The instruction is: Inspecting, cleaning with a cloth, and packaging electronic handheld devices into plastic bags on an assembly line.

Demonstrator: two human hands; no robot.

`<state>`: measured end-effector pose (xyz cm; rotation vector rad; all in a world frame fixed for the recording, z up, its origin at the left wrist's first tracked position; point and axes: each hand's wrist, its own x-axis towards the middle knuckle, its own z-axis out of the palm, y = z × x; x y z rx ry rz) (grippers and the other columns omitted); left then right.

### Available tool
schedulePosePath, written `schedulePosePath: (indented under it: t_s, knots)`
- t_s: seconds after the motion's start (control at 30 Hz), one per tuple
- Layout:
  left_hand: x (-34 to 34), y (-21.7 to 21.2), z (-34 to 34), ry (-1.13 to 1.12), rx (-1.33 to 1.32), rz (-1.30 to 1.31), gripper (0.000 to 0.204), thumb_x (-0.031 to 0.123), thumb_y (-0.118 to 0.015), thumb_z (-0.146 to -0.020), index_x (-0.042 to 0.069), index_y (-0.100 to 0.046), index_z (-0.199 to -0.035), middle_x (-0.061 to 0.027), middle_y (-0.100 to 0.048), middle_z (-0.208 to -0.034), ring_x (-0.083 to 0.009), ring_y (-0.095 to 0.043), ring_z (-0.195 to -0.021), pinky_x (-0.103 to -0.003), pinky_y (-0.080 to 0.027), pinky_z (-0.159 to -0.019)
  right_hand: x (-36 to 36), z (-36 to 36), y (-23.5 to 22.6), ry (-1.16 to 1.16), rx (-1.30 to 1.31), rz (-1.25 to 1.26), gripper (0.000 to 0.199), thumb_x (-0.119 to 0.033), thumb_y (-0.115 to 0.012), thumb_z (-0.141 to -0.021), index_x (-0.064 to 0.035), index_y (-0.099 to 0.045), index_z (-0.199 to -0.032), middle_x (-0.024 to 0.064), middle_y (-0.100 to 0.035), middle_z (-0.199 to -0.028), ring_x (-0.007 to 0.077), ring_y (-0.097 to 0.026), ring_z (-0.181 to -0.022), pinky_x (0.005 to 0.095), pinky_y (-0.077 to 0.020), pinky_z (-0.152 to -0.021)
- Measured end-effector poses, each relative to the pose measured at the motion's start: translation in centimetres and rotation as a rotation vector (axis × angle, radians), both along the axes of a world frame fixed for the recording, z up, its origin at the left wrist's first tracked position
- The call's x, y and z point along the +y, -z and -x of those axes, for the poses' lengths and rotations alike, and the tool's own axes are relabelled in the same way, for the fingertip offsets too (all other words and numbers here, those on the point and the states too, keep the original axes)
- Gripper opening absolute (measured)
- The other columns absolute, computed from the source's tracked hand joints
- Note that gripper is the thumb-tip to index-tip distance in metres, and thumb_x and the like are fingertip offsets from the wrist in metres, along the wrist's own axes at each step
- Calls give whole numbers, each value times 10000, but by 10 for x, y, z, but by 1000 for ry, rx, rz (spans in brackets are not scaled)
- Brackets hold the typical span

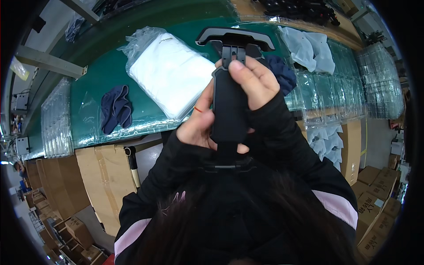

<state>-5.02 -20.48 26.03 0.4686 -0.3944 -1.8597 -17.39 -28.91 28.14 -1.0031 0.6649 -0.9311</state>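
A black plastic bracket with a curved grey-edged crossbar on top is held up close in front of me. My left hand grips its left side from below, with a thin red thread at the wrist. My right hand wraps its upper right side, thumb pressed at the base of the crossbar's stem. Both arms wear black sleeves. Dark hair fills the lower part of the view. The bracket's lower end is hidden behind my hands and sleeves.
A green table holds a bagged stack of white fabric, a dark blue garment, another dark blue piece and pale blue-grey garments. Stacks of clear bags stand at the right, and cardboard boxes sit on the floor.
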Motion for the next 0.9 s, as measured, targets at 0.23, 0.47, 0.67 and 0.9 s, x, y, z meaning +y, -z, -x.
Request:
schedulePosePath:
  t_s: [0.23,0.47,0.67,0.9]
  knots:
    - [-6,29,-10,101,-131,18,873,687,-390,-814,59,-228,-1399,-205,-507,-1123,-322,-601,-858,-405,-536,-743,-14,2,15,-146,29,5,459,-365,-425,-936,32,-544,-1134,95,-612,-975,142,-576,-838,270,-458,-756]
    - [-26,39,-35,134,426,19,803,662,-432,-818,50,-342,-1330,-175,-584,-1009,-279,-627,-880,-378,-538,-753,-36,20,46,-285,-178,-265,574,-410,-403,-929,18,-384,-1312,128,-518,-1222,222,-505,-1088,339,-417,-883]
    - [-47,22,-62,46,594,21,762,609,-561,-780,83,-391,-1304,-151,-540,-1130,-263,-606,-943,-395,-502,-828,-27,41,58,-208,-113,-310,419,-301,-430,-930,44,-514,-1153,141,-607,-1024,219,-594,-902,327,-481,-772]
    - [-70,4,-86,135,469,415,874,411,-750,-706,156,-280,-1397,-57,-458,-1159,-173,-476,-981,-316,-407,-865,-13,36,54,-249,-56,-219,350,-248,-436,-927,43,-529,-1099,150,-614,-933,232,-609,-818,343,-498,-746]
